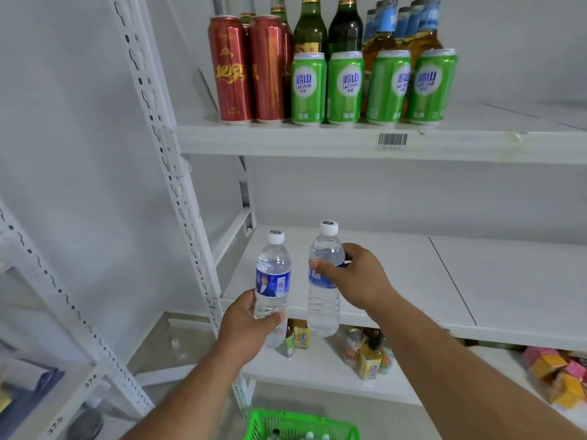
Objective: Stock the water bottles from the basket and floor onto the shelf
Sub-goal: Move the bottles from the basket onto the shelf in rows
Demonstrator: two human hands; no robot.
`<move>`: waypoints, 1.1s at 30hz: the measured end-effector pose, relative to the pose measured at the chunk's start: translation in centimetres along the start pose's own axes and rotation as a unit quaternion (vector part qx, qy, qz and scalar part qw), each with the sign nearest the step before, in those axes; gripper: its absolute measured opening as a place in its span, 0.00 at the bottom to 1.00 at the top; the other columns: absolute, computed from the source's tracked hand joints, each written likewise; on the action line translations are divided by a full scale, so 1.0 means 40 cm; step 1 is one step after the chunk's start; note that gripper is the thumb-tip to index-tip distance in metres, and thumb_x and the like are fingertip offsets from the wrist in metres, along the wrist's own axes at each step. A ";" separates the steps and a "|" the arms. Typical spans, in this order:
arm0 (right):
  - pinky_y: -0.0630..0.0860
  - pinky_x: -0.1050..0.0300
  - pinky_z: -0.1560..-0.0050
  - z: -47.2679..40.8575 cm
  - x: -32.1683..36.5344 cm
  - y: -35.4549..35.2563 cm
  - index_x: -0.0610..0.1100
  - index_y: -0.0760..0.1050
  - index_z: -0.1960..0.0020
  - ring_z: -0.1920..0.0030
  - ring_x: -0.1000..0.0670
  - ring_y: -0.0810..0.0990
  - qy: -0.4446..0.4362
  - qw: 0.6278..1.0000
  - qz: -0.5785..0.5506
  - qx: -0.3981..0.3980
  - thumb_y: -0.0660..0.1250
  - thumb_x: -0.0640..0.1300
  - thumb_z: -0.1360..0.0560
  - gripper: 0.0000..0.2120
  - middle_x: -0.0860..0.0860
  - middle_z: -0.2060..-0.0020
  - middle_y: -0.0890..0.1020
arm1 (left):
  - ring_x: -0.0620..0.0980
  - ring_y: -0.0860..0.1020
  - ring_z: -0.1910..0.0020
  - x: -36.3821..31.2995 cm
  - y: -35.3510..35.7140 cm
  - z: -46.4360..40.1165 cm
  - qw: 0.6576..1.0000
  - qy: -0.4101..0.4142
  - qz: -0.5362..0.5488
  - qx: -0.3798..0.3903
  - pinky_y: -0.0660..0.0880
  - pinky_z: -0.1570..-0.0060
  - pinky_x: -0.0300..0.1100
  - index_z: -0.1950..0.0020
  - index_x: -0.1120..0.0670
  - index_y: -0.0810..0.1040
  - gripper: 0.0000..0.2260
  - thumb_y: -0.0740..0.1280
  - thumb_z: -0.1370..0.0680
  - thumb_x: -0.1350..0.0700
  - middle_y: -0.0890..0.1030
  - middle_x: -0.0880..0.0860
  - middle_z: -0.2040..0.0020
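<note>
Green basket (301, 425) sits lowest in my view, on the floor at the foot of the shelving, with a few bottle caps showing inside it. Above it my two forearms reach forward. My left hand (244, 325) is wrapped around the lower part of a water bottle (273, 281) with a blue label and white cap, holding it upright in front of the edge of the middle shelf (413, 281). My right hand (352, 277) grips a second water bottle (324, 281) around its label, also upright, just beside the first one and over the shelf's front edge; I cannot tell whether its base touches the board. On the upper shelf (286, 138) I see two red cans (247, 71) beside four green cans (371, 87), with glass bottles (327, 30) behind them. Small yellow bottles (370, 357) and cans stand on the lower shelf under my hands, and coloured packets (559, 376) lie to the right
</note>
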State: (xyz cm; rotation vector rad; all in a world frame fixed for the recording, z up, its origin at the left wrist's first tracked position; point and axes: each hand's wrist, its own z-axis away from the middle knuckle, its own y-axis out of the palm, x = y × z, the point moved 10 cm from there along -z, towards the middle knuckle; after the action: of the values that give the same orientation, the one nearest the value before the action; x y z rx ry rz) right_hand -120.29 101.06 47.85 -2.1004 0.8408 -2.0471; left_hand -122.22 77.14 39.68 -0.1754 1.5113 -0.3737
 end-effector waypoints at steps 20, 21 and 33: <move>0.81 0.52 0.51 -0.460 -0.060 0.189 0.51 0.84 0.54 0.53 0.49 0.85 0.064 0.998 -0.016 -0.001 0.76 0.50 0.30 0.07 0.54 0.58 0.86 | 0.42 0.80 0.51 0.081 0.004 -0.554 0.999 0.013 -0.027 0.039 0.74 0.54 0.38 0.40 0.44 0.77 0.19 0.76 0.29 0.50 0.83 0.44 0.48; 0.81 0.53 0.52 -0.481 -0.068 0.196 0.51 0.84 0.53 0.53 0.50 0.85 0.066 0.998 -0.017 0.001 0.76 0.50 0.30 0.07 0.54 0.58 0.86 | 0.43 0.81 0.51 0.088 0.009 -0.580 0.999 0.012 -0.033 0.037 0.75 0.52 0.39 0.39 0.44 0.77 0.20 0.76 0.29 0.50 0.83 0.44 0.47; 0.80 0.57 0.56 -0.771 -0.155 0.313 0.50 0.84 0.50 0.53 0.50 0.85 0.066 0.996 -0.039 0.035 0.78 0.49 0.32 0.11 0.53 0.56 0.86 | 0.41 0.81 0.48 0.157 0.058 -0.869 0.999 0.017 -0.019 -0.019 0.73 0.51 0.38 0.42 0.43 0.78 0.18 0.76 0.30 0.53 0.83 0.41 0.48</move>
State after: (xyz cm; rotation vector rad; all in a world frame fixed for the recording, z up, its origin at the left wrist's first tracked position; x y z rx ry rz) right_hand -153.16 102.69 39.90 -2.0097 0.7027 -2.2418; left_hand -156.28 81.21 30.87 -0.2294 1.5517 -0.3809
